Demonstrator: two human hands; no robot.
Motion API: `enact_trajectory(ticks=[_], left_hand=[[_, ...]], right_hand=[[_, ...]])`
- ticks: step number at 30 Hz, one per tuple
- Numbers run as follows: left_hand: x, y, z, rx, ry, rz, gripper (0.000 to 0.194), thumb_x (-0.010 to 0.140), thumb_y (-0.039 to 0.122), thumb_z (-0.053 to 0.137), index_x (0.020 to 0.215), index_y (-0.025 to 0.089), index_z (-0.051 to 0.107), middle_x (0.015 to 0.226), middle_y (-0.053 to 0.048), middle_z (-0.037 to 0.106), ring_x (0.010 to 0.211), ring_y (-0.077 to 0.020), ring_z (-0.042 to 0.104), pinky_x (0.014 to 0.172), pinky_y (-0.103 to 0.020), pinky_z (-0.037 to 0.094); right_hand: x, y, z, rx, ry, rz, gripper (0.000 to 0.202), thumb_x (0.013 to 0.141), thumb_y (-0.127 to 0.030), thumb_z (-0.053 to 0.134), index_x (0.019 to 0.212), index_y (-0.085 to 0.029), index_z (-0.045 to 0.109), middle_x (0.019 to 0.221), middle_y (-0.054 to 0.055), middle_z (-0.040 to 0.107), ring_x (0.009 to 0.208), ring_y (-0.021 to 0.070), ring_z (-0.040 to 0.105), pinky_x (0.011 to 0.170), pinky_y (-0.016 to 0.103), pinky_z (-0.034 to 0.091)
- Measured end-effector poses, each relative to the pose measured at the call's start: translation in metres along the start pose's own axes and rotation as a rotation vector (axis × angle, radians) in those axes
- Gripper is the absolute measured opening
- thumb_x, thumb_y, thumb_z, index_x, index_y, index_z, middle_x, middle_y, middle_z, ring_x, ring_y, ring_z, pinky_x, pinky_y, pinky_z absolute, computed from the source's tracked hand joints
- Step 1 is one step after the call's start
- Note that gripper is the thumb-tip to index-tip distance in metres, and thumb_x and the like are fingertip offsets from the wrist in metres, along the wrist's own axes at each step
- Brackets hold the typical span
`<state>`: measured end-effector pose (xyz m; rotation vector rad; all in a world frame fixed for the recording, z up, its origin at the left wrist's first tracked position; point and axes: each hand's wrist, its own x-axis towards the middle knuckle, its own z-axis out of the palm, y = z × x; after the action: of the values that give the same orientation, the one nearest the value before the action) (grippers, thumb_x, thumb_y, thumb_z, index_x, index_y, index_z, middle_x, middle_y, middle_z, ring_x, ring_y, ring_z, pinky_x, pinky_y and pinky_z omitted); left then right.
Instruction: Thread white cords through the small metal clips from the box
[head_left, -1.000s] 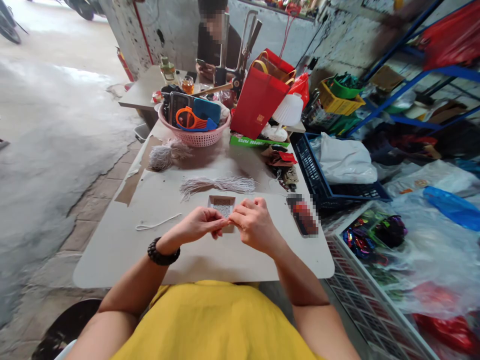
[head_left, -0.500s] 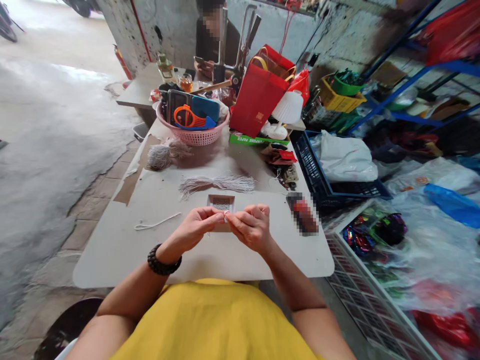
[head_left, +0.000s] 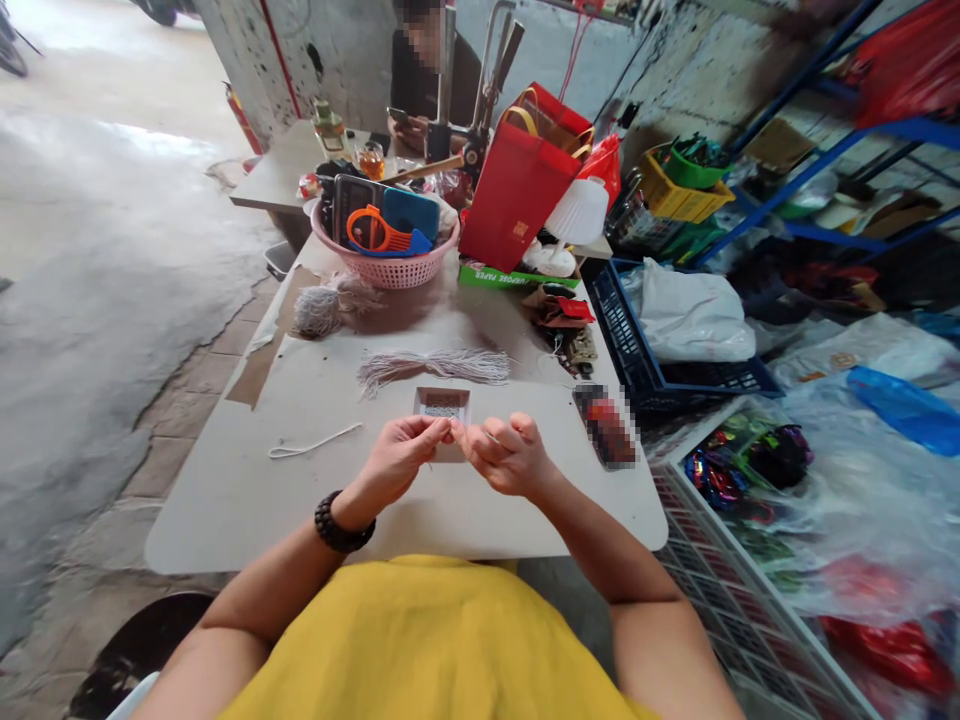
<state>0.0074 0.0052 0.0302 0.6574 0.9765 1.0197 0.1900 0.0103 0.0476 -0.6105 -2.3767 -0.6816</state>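
Note:
My left hand [head_left: 411,452] is pinched closed over the table, its thumb and forefinger on a thin white cord that is mostly hidden by the fingers. Fingertip to fingertip with it, my right hand [head_left: 504,452] is closed on the same cord, fingers curled in. Just beyond them sits a small open box [head_left: 468,400] with tiny greyish pieces in it, too small to name. A bundle of white cords [head_left: 435,368] lies behind the box. One looped white cord [head_left: 319,443] rests on the table left of my hands.
On the table [head_left: 247,500] stand a pink basket [head_left: 397,270] of odds and ends, a red paper bag [head_left: 517,190] and a white lamp [head_left: 577,212]. A phone [head_left: 604,427] lies at right. Crates [head_left: 637,340] flank the right edge. Opposite sits a person [head_left: 416,90] holding a phone.
Both hands have shifted slightly to the right, still meeting at the fingertips. My right hand has turned a little, its knuckles rolling outward. Things on the table have not moved.

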Motion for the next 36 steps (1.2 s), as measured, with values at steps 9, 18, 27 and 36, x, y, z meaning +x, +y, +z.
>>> enact_trajectory(ticks=[9,18,27,36], left_hand=[[0.003,-0.01,0.018,-0.183,0.164,0.091,0.042,0.05,0.047,0.088,0.063,0.012,0.068,0.05,0.004,0.055,0.042,-0.0015,0.033,0.041,-0.016,0.026],[0.008,-0.024,0.014,0.189,0.229,0.45,0.028,0.074,0.043,0.073,0.078,0.016,0.068,0.07,-0.004,0.07,0.059,-0.0122,0.06,0.056,-0.023,0.049],[0.015,-0.029,0.001,0.734,0.253,0.982,0.008,0.089,0.02,0.058,0.087,0.02,0.066,0.082,-0.003,0.069,0.077,-0.0149,0.065,0.072,-0.027,0.052],[0.015,-0.011,-0.003,0.64,0.047,0.626,0.016,0.084,0.032,0.064,0.076,0.02,0.072,0.074,-0.005,0.069,0.067,-0.0162,0.06,0.065,-0.026,0.048]], right_hand=[[0.015,-0.033,0.01,0.3,0.047,0.805,0.011,0.089,-0.029,0.064,0.082,-0.024,0.071,0.066,-0.001,0.068,0.071,0.0158,0.058,0.075,0.036,0.034],[0.022,-0.027,0.008,0.516,-0.025,1.03,0.008,0.084,-0.022,0.063,0.078,-0.023,0.068,0.07,-0.001,0.068,0.071,0.0162,0.056,0.069,0.031,0.04],[0.023,-0.03,0.009,0.111,-0.043,0.75,0.011,0.091,-0.02,0.059,0.082,-0.019,0.064,0.071,0.001,0.067,0.076,0.0172,0.055,0.073,0.036,0.026],[0.008,-0.008,0.014,0.215,-0.137,0.547,0.016,0.09,-0.014,0.054,0.091,-0.022,0.068,0.079,0.002,0.07,0.086,0.0202,0.056,0.074,0.04,0.023]])
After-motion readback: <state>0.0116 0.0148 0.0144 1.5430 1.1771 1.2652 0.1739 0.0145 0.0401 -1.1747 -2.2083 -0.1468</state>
